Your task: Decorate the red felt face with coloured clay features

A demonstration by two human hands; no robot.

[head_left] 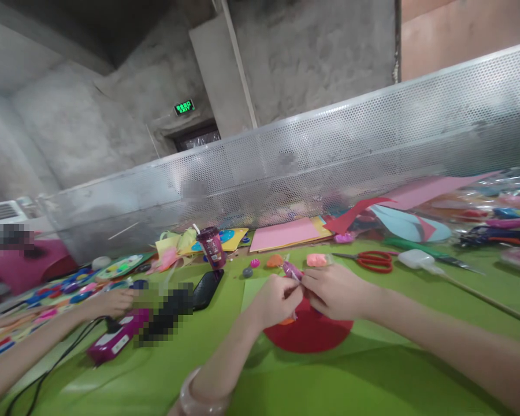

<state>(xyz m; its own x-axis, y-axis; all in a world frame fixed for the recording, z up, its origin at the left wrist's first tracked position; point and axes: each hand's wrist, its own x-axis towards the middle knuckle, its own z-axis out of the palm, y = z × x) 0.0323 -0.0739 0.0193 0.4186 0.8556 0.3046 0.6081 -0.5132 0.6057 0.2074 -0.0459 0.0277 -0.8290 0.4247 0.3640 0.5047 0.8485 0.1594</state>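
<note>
My left hand (276, 299) and my right hand (335, 290) meet above a red paper disc (309, 334) lying on the green table (372, 381). Both hands have their fingers pinched together on a small pink and purple piece (292, 270) held between them. What the piece is cannot be made out. A pale bangle (199, 398) sits on my left wrist.
Red-handled scissors (374, 260) and a white glue gun (416, 259) lie to the right. A purple cup (212, 247), a black phone (205, 289) and pink paper sheets (286, 233) lie behind. Another person's arm (47, 329) reaches in at left. A perforated metal screen (329, 156) borders the table.
</note>
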